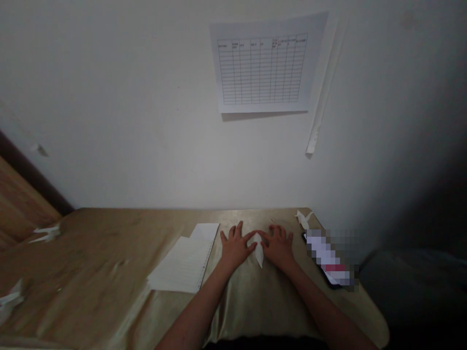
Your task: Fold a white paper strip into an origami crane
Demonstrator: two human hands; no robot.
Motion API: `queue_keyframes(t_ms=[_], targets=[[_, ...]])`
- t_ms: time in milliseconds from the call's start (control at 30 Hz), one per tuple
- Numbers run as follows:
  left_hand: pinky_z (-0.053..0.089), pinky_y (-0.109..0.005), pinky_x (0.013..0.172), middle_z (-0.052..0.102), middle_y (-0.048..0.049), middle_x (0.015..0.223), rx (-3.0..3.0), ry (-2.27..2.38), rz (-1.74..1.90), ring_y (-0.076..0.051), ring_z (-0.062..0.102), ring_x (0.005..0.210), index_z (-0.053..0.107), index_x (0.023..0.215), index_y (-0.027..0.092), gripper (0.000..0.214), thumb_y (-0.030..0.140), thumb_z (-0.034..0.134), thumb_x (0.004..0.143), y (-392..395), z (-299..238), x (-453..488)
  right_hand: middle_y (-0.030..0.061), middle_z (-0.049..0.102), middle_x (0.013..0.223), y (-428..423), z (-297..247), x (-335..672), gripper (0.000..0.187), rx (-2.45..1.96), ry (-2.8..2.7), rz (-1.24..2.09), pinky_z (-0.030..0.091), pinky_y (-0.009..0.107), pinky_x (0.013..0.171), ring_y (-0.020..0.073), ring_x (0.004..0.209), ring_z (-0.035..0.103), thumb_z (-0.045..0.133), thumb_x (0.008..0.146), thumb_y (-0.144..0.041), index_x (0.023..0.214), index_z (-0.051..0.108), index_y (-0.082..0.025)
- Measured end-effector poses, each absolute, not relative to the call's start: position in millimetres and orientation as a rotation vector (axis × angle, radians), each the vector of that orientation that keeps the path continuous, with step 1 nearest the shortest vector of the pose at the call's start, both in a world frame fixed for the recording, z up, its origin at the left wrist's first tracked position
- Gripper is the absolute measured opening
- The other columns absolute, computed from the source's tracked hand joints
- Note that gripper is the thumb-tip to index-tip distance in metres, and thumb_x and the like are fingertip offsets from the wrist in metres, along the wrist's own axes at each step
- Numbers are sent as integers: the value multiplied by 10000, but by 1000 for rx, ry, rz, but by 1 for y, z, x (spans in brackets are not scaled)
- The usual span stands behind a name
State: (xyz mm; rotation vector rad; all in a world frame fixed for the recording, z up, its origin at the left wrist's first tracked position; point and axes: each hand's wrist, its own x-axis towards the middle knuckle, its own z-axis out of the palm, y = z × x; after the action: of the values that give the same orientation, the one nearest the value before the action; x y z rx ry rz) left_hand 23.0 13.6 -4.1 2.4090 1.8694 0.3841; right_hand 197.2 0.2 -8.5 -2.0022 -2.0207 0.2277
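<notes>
A narrow piece of folded white paper [259, 255] lies at the middle of the cloth-covered table, tapering to a point on the side nearest me. My left hand [235, 247] has its thumb and index finger at the paper's left edge, while its other fingers spread out over the cloth. From the opposite side, my right hand [279, 248] pinches the paper with thumb and index finger. Both index fingertips meet near the paper's far tip and cover part of it. The finer folds are too small to make out.
Lined notebook paper [180, 267] lies left of my hands. To the right are a phone [330, 262] with a blurred screen and a folded paper bird [302, 219]. More folded white paper [45, 233] sits at far left. A printed table sheet [264, 70] hangs on the wall.
</notes>
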Motion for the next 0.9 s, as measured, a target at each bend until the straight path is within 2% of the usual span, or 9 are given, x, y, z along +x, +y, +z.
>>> queue_keyframes(t_ms=[167,267,367,467,533,600,667,733,900], targets=[[98,-813,1171,357,-31,1687,2386,1822,450,-431,324,1507,602,1400,532,484,570,662,921,17,-8,21,96,479,1541,1,-15,198,467,-1939,-2016,167,136,714,1163,345,1484,304,575,963,-338,1405,591,-490],[95,-810,1173,364,-49,1680,2378,1816,464,-421,327,1505,630,1381,505,466,562,666,919,17,-9,20,110,515,1505,1,-17,200,432,-1934,-1980,149,161,685,1171,343,1446,356,597,956,-362,1382,630,-420],[111,-785,1190,362,-66,1678,2363,1811,465,-409,305,1520,659,1360,458,456,552,678,914,17,-9,19,118,572,1429,2,-18,203,375,-1925,-1922,157,210,624,1175,332,1376,432,634,939,-405,1303,694,-340],[145,-745,1211,370,-82,1669,2345,1810,470,-403,282,1531,680,1340,395,470,536,710,893,17,-7,20,106,611,1363,2,-17,206,288,-1888,-1885,171,252,556,1162,311,1320,475,666,926,-400,1189,749,-317],[172,-724,1218,377,-100,1660,2335,1808,489,-391,292,1527,625,1411,381,557,504,736,880,16,-5,20,96,622,1336,2,-18,206,229,-1862,-1870,184,258,533,1153,302,1306,479,679,922,-384,1118,773,-315],[186,-721,1214,361,-98,1669,2357,1775,508,-382,298,1526,544,1484,424,637,461,750,882,15,-3,21,84,632,1312,2,-18,207,183,-1830,-1868,199,256,518,1146,294,1294,480,683,921,-374,1059,789,-318],[172,-734,1206,330,-58,1690,2404,1720,510,-389,283,1535,564,1445,501,568,436,734,906,15,-3,21,73,643,1285,3,-18,207,155,-1799,-1870,221,252,505,1143,286,1278,485,688,920,-370,1015,800,-323],[147,-746,1203,319,-14,1698,2431,1682,497,-399,269,1541,655,1335,533,418,440,709,931,14,-3,20,63,653,1261,3,-19,207,136,-1788,-1864,247,247,496,1144,281,1264,491,703,910,-368,986,809,-330],[139,-734,1215,387,-21,1662,2400,1683,511,-386,284,1532,748,1229,464,291,464,696,942,16,-5,20,47,664,1248,4,-21,209,122,-1768,-1850,267,244,482,1151,280,1264,493,738,885,-391,966,817,-346]])
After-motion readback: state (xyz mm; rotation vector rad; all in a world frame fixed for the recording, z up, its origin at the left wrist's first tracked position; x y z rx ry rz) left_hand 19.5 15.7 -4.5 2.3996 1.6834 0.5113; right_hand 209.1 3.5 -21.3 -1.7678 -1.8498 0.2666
